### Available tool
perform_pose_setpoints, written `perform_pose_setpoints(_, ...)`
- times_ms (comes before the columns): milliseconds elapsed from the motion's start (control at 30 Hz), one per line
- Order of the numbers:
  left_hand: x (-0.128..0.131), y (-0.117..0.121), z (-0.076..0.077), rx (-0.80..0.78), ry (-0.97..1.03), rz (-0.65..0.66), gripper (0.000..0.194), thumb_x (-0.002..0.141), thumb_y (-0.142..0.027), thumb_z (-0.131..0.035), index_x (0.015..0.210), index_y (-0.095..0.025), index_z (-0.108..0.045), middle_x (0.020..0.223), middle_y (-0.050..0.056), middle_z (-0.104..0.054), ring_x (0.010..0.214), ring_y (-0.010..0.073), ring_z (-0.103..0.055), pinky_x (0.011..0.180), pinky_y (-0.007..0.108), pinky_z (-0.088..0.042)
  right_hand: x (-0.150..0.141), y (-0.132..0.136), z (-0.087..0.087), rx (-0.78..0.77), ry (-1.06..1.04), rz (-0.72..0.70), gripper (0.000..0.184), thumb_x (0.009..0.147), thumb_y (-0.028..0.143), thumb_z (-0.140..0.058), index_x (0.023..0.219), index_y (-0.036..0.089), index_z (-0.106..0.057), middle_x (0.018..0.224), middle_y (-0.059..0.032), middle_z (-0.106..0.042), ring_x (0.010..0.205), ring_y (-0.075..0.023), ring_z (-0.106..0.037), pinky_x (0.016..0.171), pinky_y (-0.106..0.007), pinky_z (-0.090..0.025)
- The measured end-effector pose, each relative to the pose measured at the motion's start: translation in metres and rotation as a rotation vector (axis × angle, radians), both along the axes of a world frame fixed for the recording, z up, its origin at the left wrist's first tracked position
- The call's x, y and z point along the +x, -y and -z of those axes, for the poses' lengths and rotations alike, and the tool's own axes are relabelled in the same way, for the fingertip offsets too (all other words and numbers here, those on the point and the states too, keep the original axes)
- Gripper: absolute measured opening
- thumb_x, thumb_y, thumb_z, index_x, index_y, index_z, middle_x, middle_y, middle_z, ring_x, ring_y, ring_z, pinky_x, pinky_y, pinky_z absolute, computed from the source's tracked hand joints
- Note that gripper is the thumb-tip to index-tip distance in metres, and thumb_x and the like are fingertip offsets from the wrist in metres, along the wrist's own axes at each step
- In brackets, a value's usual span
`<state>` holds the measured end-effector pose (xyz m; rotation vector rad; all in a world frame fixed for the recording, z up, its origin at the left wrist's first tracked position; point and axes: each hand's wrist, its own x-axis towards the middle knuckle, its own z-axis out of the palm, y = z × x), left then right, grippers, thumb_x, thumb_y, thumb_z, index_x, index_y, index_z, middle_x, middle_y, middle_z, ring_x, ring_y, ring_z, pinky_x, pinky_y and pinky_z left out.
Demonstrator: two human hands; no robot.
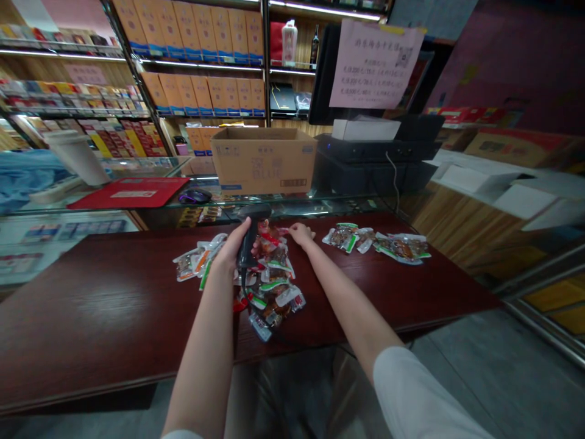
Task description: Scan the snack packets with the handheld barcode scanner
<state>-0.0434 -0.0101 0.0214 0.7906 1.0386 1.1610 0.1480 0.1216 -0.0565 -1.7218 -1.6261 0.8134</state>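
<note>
My left hand point(240, 241) is wrapped round the handle of a black barcode scanner point(248, 244), its head level over the pile and its cord hanging down. Fingers of my right hand point(301, 234) are closed on the edge of a red snack packet point(273, 234) at the far side of the pile. Below both hands lies a heap of clear vacuum-packed snacks point(276, 286) with green and red labels. More snack packets point(196, 259) lie left of the scanner, partly behind my left wrist. To the right, a separate row of snack packets point(402, 247) rests on the table.
The dark red table point(114, 305) meets a glass counter. An open cardboard box point(265, 161) stands on that counter, with a mouse point(195, 196), a red mat point(130, 192) and a white cup point(77, 157) to its left. A monitor point(325, 76) and black machine point(365, 167) stand right.
</note>
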Motion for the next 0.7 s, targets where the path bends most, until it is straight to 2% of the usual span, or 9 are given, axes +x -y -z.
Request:
perform_pose_setpoints(67,0.000,0.000,0.000,0.009,0.004,0.032,0.043,0.095,-0.057,-0.052,0.077,-0.019,-0.055,0.048,-0.001,-0.053,0.037,0.0096,-0.045,0.037,0.021,-0.033,0.007,0.000,-0.001,0.016,-0.108,0.033,0.011,0.088,0.025,-0.061,0.079,0.020,-0.058,0.093,-0.0052,-0.067,0.109,-0.0270,-0.060,0.105,-0.052,-0.037)
perform_pose_setpoints(133,0.001,0.000,0.000,0.023,0.015,0.070,0.045,0.093,-0.060,-0.054,0.078,-0.018,-0.057,0.048,-0.001,-0.053,0.037,0.0095,-0.045,0.037,0.021,-0.033,0.021,0.002,-0.005,0.031,-0.231,0.042,0.013,0.091,0.030,-0.054,0.081,0.022,-0.050,0.088,-0.0015,-0.064,0.096,-0.0212,-0.066,0.096,-0.046,-0.049)
perform_pose_setpoints(233,0.005,0.001,-0.001,0.033,0.008,0.126,0.049,0.090,-0.063,-0.057,0.080,-0.016,-0.061,0.047,-0.001,-0.052,0.036,0.0088,-0.043,0.036,0.021,-0.032,0.058,0.011,-0.013,0.040,-0.623,0.002,0.018,0.092,0.036,-0.054,0.085,0.025,-0.041,0.086,0.0031,-0.061,0.075,-0.0154,-0.069,0.075,-0.039,-0.061)
perform_pose_setpoints(333,0.012,0.000,0.001,0.083,-0.027,0.206,0.051,0.087,-0.064,-0.061,0.090,-0.013,-0.067,0.047,0.000,-0.053,0.036,0.0090,-0.043,0.036,0.020,-0.031,0.102,0.024,-0.020,0.111,-0.960,0.004,0.022,0.088,0.032,-0.061,0.087,0.025,-0.041,0.081,0.0060,-0.060,0.066,-0.0129,-0.070,0.070,-0.037,-0.064)
perform_pose_setpoints(433,0.020,-0.001,0.008,0.142,-0.057,0.304,0.056,0.084,-0.064,-0.066,0.100,-0.010,-0.070,0.050,0.002,-0.056,0.039,0.0101,-0.046,0.036,0.020,-0.032,0.136,0.036,-0.021,0.193,-1.033,0.065,0.023,0.086,0.030,-0.065,0.088,0.026,-0.042,0.075,0.0078,-0.061,0.063,-0.0109,-0.069,0.072,-0.033,-0.065)
perform_pose_setpoints(500,0.026,-0.002,0.013,0.154,-0.082,0.345,0.060,0.081,-0.066,-0.067,0.100,-0.010,-0.071,0.050,0.002,-0.057,0.039,0.0104,-0.047,0.036,0.020,-0.032,0.147,0.041,-0.020,0.214,-1.053,0.119,0.024,0.085,0.030,-0.065,0.089,0.026,-0.042,0.072,0.0088,-0.061,0.060,-0.0103,-0.069,0.069,-0.031,-0.065)
perform_pose_setpoints(600,0.034,-0.001,0.018,0.160,-0.120,0.393,0.061,0.080,-0.068,-0.068,0.098,-0.010,-0.072,0.050,0.002,-0.057,0.038,0.0098,-0.046,0.036,0.020,-0.033,0.150,0.043,-0.017,0.204,-1.067,0.170,0.023,0.084,0.030,-0.064,0.089,0.026,-0.042,0.070,0.0099,-0.060,0.059,-0.0102,-0.069,0.067,-0.030,-0.065)
perform_pose_setpoints(700,0.039,0.003,0.018,0.163,-0.146,0.423,0.059,0.081,-0.067,-0.067,0.097,-0.011,-0.072,0.051,0.001,-0.057,0.039,0.0092,-0.046,0.037,0.019,-0.034,0.145,0.042,-0.015,0.179,-1.045,0.163,0.028,0.083,0.032,-0.067,0.089,0.026,-0.040,0.071,0.0105,-0.058,0.059,-0.0105,-0.069,0.067,-0.031,-0.065)
